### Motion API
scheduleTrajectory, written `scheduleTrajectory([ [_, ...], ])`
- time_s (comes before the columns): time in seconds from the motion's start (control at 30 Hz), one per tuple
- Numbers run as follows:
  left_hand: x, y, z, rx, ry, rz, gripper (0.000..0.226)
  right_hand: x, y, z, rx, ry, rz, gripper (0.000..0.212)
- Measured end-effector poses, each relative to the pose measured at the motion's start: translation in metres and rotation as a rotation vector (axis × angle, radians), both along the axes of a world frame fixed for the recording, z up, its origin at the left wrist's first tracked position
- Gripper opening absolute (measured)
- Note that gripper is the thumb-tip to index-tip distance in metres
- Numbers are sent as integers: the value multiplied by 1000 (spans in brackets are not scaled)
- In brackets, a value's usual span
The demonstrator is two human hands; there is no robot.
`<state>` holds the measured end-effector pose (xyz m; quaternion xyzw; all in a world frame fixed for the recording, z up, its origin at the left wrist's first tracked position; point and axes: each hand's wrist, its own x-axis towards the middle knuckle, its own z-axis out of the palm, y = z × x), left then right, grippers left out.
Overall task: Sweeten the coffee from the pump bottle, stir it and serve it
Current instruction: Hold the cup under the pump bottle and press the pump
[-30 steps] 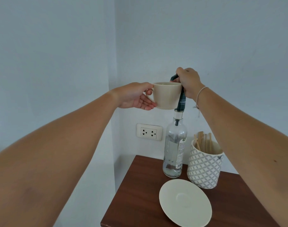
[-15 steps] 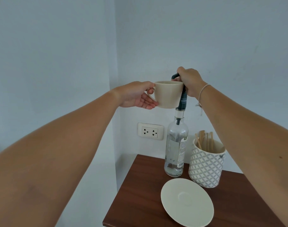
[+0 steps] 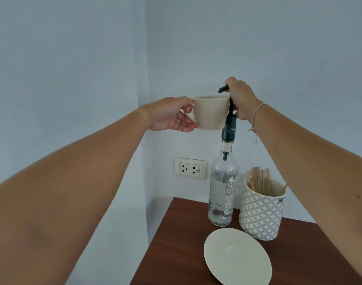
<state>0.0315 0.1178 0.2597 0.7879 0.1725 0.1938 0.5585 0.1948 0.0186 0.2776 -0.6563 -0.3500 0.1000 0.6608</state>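
Cream cup (image 3: 210,113), handle gripped by the left hand (image 3: 172,116), sits under the spout of the bottle (image 3: 223,192) whose pump (image 3: 224,88) the right hand (image 3: 240,99) clasps, so sweetening seems underway; stirring with a stick (image 3: 258,179) beside the bottle and serving on the saucer (image 3: 237,256) before it remain.

- worktop (image 3: 176,243): dark red-brown wood, set in the wall corner
- pump bottle (image 3: 222,194): clear glass, upright near the back edge, a little liquid at the bottom
- patterned cup (image 3: 260,214): grey-white, just right of the bottle, holds wooden stir sticks (image 3: 258,179)
- saucer (image 3: 237,256): cream, empty, in front of both
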Motion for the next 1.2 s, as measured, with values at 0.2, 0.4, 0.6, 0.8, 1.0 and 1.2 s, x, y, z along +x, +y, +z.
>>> scheduleTrajectory([
  [0.2, 4, 2, -3, -9, 9, 0, 36, 0, 1, -3, 1, -11, -25, 15],
  [0.4, 6, 2, -8, -4, 21, -6, 36, 2, 2, -10, 15, -16, -40, 12],
  [0.6, 9, 3, -13, -7, 30, -2, 37, 3, 3, -15, 29, -22, -59, 14],
  [0.8, 9, 5, -20, -8, 43, -13, 36, 7, 5, -25, 55, -26, -66, 17],
  [1.0, 9, 6, -29, -31, 39, -16, 36, 6, 7, -28, 66, -37, -88, 24],
  [1.2, 9, 6, -30, -28, 38, -22, 36, 5, 7, -30, 63, -44, -98, 24],
])
